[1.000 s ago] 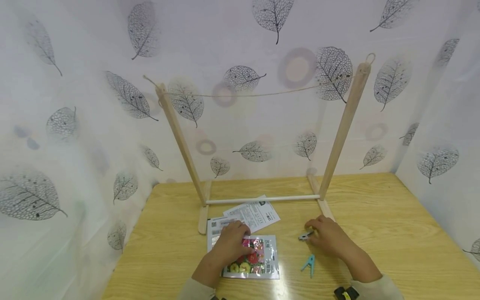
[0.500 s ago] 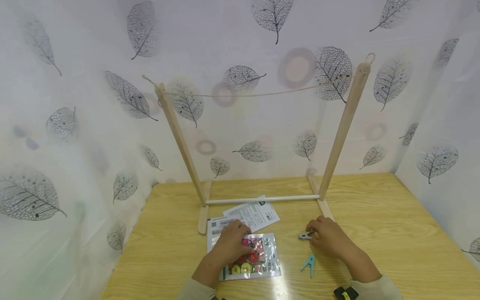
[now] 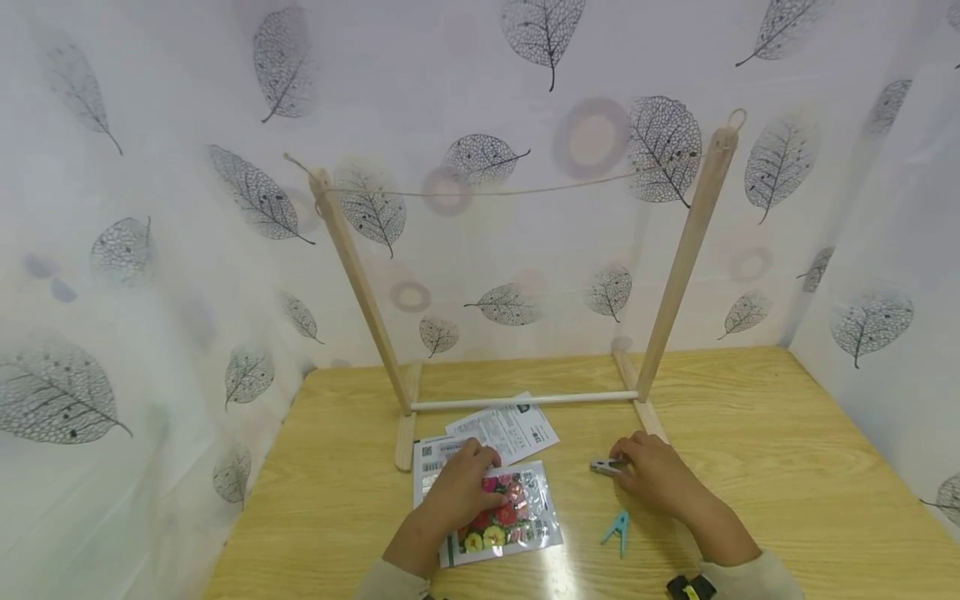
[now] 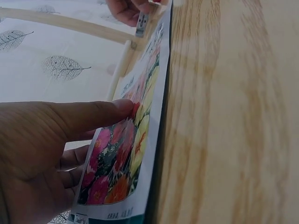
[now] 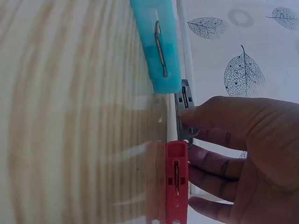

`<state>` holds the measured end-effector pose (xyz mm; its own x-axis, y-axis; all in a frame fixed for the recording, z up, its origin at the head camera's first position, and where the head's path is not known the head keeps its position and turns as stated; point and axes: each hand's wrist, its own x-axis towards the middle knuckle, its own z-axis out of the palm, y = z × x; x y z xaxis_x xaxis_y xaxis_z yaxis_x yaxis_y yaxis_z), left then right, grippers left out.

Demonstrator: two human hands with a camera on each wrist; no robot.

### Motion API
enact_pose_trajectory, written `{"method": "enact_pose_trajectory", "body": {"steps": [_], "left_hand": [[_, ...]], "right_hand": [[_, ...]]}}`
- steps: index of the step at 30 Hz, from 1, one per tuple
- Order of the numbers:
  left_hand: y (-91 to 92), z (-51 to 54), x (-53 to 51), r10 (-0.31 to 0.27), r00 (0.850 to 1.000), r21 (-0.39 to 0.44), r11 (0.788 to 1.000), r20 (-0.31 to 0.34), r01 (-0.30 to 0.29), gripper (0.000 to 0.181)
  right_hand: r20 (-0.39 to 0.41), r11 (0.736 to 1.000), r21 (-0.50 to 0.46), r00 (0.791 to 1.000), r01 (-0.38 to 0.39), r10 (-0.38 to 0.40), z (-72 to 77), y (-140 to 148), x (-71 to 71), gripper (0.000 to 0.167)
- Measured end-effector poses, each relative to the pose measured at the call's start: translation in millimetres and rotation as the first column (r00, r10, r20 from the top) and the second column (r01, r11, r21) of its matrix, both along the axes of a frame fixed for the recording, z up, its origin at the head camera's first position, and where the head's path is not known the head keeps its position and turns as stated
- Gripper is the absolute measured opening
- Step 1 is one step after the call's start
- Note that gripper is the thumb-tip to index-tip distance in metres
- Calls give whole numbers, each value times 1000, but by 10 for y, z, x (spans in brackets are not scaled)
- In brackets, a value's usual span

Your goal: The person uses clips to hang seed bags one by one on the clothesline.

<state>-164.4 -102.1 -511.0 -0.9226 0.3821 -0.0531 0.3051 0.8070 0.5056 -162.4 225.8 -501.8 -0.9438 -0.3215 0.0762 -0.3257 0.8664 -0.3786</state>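
Head view: left hand [image 3: 459, 490] pinches the flower packet [image 3: 507, 518] in front of the rack [image 3: 577, 397], right hand [image 3: 656, 472] pinches a grey clip [image 3: 602, 467] near the rack's right foot. Looks like a picking-up step; next move probably wants both grips kept steady. Versus a second ago, packet's more tilted, clip's swung a bit.

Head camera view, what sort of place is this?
Probably an indoor tabletop workspace, though the wider room isn't shown: there's a wood-grain table, leaf-print sheeting hung behind it, and a wooden frame strung with cord standing on top.
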Motion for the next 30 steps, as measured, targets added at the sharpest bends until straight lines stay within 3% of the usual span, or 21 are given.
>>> {"method": "enact_pose_trajectory", "body": {"steps": [7,15,21,30], "left_hand": [[-8,13,-11,20,999,17,1000,33,-20,47],[-20,-24,-47,42,998,65,997,54,-46,41],[-42,9,-68,74,989,136,987,126,-91,39],[-65,60,-88,106,983,174,976,151,-131,31]], "right_hand": [[-4,999,-46,1000,-5,5,-9,-9,-30,25],[-64,996,-84,998,-25,20,4,-2,-38,25],[-42,986,-167,999,-23,16,19,6,-49,24],[-66,980,-198,998,-10,-3,50,-5,-38,28]]}}
